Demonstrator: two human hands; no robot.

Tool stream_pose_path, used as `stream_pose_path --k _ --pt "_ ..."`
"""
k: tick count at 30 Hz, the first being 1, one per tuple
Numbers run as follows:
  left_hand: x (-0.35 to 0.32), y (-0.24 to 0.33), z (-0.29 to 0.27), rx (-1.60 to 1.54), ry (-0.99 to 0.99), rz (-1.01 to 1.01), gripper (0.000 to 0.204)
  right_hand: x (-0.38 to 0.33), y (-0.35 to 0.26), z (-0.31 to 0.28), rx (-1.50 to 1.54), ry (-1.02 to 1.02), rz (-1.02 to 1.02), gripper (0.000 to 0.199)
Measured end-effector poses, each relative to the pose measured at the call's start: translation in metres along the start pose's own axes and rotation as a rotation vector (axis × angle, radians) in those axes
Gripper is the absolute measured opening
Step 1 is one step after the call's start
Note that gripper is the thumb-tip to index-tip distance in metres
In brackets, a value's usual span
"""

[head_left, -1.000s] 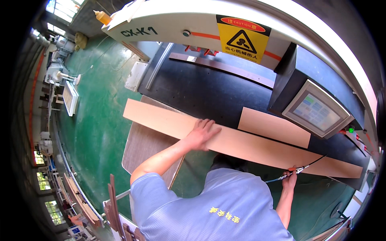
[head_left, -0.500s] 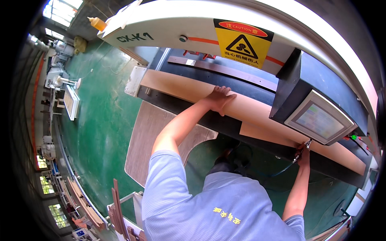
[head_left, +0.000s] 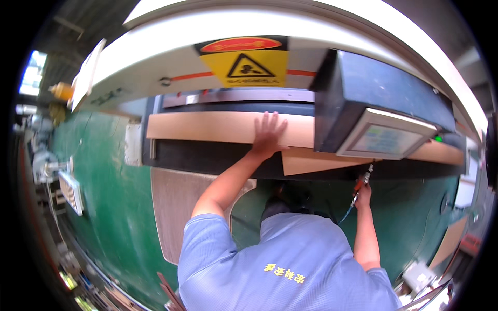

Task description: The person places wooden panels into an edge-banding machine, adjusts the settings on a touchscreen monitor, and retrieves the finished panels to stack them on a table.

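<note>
A long light-brown board [head_left: 202, 127] lies across the dark bed [head_left: 197, 158] of a machine. My left hand [head_left: 267, 137] rests on its near edge, fingers spread and pointing away from me. My right hand [head_left: 364, 196] is closed around an air blow gun [head_left: 361, 182] with an orange body and a silvery nozzle. A blue hose [head_left: 346, 213] trails from it toward me. The nozzle points away, at the bed's front edge below the screen. Between my hands, a tapering light-brown piece [head_left: 306, 161] sits against the board's near side.
A dark control box with a screen [head_left: 386, 140] overhangs the board on the right. Above the bed runs a white machine beam [head_left: 171, 49] with a yellow warning sign [head_left: 254, 67]. A grey-brown panel [head_left: 179, 207] with a curved cutout lies left of me, over green floor [head_left: 109, 197].
My view has swung, so the board now runs nearly level. My left hand's fingers have spread on the board. The blow gun now shows more fully in my right hand.
</note>
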State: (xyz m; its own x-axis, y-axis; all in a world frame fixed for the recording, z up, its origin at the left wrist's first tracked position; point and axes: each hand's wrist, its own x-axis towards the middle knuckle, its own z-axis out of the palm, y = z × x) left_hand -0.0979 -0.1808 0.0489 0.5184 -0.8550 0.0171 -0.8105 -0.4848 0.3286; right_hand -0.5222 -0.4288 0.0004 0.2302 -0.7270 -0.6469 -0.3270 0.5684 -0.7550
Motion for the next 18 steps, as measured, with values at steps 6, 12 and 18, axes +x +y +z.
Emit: stream_pose_path --k 6,12,18 --pt "0.023 0.019 0.018 -0.118 0.022 0.145 0.094 0.008 -0.011 0.042 -0.251 0.405 -0.302 0.041" --pt "0.051 0.053 0.046 -0.676 -0.150 0.113 0.054 0.072 -0.076 0.043 0.158 0.476 -0.190 0.065" --pt "0.060 0.070 0.055 -0.421 -0.053 0.214 0.054 0.158 -0.113 0.003 -0.173 0.615 -0.134 0.067"
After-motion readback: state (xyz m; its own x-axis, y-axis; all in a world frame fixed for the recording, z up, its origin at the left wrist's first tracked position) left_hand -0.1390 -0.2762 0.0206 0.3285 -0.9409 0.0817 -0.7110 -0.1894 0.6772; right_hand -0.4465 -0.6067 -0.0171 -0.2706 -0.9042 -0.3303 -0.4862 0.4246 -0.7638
